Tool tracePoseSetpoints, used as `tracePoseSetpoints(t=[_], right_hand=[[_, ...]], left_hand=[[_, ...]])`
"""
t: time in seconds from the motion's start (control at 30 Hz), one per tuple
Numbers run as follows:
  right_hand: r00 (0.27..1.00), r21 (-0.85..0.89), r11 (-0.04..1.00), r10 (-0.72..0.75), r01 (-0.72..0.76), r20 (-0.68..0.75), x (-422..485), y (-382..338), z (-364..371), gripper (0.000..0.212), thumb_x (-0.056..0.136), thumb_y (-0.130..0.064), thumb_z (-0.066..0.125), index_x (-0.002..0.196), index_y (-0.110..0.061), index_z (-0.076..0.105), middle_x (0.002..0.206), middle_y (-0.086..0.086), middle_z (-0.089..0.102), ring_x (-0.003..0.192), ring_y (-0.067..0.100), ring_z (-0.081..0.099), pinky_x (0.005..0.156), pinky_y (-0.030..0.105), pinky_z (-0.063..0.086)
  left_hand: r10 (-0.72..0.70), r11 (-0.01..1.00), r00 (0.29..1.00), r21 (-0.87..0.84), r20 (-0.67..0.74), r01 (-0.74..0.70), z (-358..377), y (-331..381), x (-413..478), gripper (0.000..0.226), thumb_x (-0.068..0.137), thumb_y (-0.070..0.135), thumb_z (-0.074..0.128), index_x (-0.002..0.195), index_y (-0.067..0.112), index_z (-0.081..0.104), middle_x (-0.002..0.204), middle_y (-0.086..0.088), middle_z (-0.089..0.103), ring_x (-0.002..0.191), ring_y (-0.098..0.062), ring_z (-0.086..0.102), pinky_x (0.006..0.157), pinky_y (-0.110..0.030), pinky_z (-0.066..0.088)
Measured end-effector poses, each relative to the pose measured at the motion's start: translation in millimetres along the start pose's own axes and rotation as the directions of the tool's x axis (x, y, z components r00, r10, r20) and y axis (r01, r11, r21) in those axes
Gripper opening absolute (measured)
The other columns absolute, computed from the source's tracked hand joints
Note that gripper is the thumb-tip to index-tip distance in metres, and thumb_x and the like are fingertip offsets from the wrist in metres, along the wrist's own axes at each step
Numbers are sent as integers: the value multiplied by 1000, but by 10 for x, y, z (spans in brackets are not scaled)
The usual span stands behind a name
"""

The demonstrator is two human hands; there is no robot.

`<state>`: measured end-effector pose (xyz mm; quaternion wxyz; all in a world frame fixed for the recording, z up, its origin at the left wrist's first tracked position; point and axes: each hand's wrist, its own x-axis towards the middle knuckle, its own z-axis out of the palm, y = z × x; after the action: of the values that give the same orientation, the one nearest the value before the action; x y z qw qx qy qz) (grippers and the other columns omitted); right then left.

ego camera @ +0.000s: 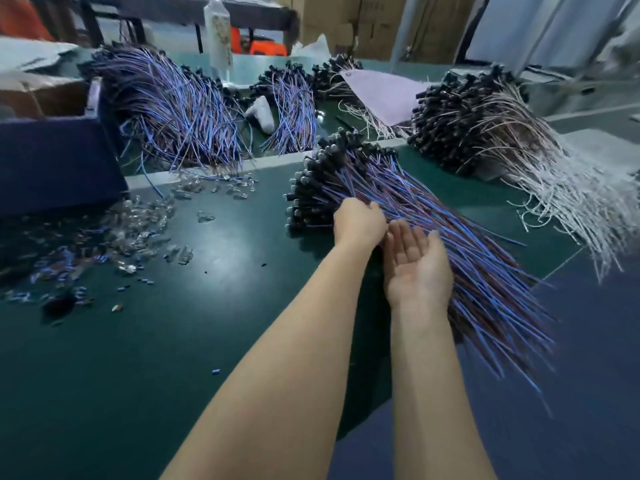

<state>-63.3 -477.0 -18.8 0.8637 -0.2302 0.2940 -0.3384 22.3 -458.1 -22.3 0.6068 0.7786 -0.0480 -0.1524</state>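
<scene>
A large bundle of blue and brown wires (460,251) with black connector ends lies on the green table (214,327), fanning toward the near right. My left hand (358,221) reaches into the bundle just behind the black ends, its fingers curled down among the wires; whether it grips any is hidden. Beside it my right hand (415,263) is held palm up with fingers straight, its back lying against the wires and nothing in the palm.
More blue-brown wire bundles (180,109) lie at the back left and centre (294,112), a white-wired bundle (502,140) at the right. Clear plastic caps (145,223) litter the left. A dark blue box (59,164) stands far left, a pink sheet (384,95) and a bottle (218,32) behind.
</scene>
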Motion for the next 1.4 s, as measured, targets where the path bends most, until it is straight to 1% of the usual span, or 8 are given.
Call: tracePoseSetpoints(t=[0.17, 0.4, 0.53, 0.73, 0.83, 1.0, 1.3, 1.4], right_hand=[[999, -49, 999, 12, -13, -34, 24, 102, 49, 29, 100, -21, 45, 122, -4, 50, 115, 14, 62, 91, 21, 67, 81, 30, 56], [1000, -108, 994, 9, -9, 4, -173, 278, 265, 14, 96, -9, 45, 100, -8, 59, 76, 3, 67, 66, 13, 66, 57, 22, 53], [992, -154, 987, -28, 47, 125, -453, 464, 598, 19, 94, -1, 43, 91, -13, 57, 74, 4, 64, 54, 14, 58, 42, 20, 39], [924, -243, 969, 65, 31, 378, -1189, 1138, 1224, 22, 90, 3, 44, 85, -11, 59, 83, 10, 64, 77, 23, 62, 63, 27, 50], [849, -331, 943, 189, -18, 493, -1701, 1696, 1480, 20, 91, 2, 44, 87, -11, 58, 76, 7, 63, 69, 17, 62, 64, 26, 53], [678, -572, 815, 472, -92, 564, -2559, 2714, 1647, 16, 93, -4, 46, 96, -10, 61, 108, 19, 66, 101, 32, 64, 91, 44, 53], [306, -849, 528, 804, 26, 509, -3768, 4047, 1682, 11, 95, -15, 48, 88, -15, 56, 85, 6, 59, 78, 20, 56, 85, 42, 49], [245, -876, 458, 876, -153, 415, -4150, 4306, 1665, 8, 95, -13, 47, 97, -10, 54, 83, 11, 57, 69, 23, 56, 66, 37, 49]], left_hand=[[-26, 999, 997, -28, 68, 28, -73, -62, 81, 35, 94, 24, 50, 87, -5, 70, 93, -21, 71, 94, -32, 68, 85, -43, 56], [146, 960, 977, 215, 154, -177, -432, 74, -100, 31, 94, 25, 49, 93, 2, 70, 84, -11, 70, 84, -29, 65, 73, -32, 54], [297, 940, 955, 179, -13, -290, -896, 180, -342, 24, 93, 24, 49, 87, 11, 69, 85, -5, 71, 87, -23, 63, 76, -29, 49], [371, 928, 863, 112, -343, -355, -2091, 164, -685, 20, 93, 19, 52, 92, 7, 69, 88, -7, 70, 88, -23, 65, 79, -32, 52], [337, 941, 792, 197, -509, -274, -2873, -48, -877, 20, 93, 22, 53, 99, 10, 68, 97, -6, 70, 96, -21, 63, 80, -27, 46], [174, 983, 672, 171, -720, -71, -4069, -570, -1281, 25, 96, 23, 48, 108, 10, 65, 106, -6, 68, 96, -19, 60, 79, -25, 44], [59, 925, 332, 176, -941, 337, -5479, -1247, -2068, 33, 96, 25, 45, 123, 9, 57, 128, -15, 53, 120, -30, 47, 104, -35, 35], [97, 831, 194, 187, -976, 524, -5850, -1379, -2353, 37, 94, 30, 46, 125, 12, 54, 134, -14, 48, 127, -31, 39, 108, -38, 26]])
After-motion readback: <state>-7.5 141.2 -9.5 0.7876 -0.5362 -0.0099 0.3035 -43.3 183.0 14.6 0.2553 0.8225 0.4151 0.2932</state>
